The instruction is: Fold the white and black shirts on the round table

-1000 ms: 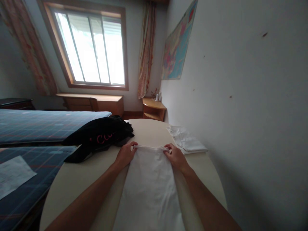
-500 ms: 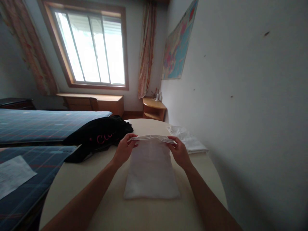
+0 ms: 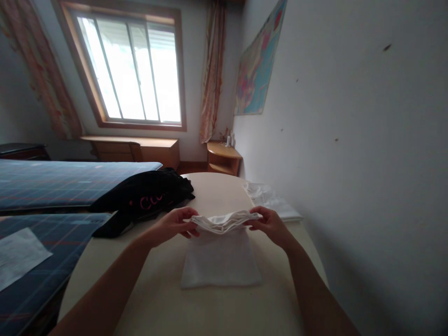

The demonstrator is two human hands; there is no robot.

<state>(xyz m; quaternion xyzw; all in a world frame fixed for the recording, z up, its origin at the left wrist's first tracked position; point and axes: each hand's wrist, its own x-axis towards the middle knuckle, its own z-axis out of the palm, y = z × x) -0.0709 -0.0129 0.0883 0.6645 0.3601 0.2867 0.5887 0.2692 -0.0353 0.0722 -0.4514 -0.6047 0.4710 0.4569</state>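
White folded cloth: near part flat on cream round tabletop, layered far edge raised.
Left hand: grasping that edge's left end.
Right hand: grasping its right end.
Black pink-lettered fabric: beyond left hand.
Second white cloth: beyond right hand.

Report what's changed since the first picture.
The near end of the white cloth, first out of frame, now shows on the table. The edge in the left hand and right hand is now layered and sags between them. The hands sit slightly farther apart; neither has visibly let go. The black cloth and folded white fabric stay put.
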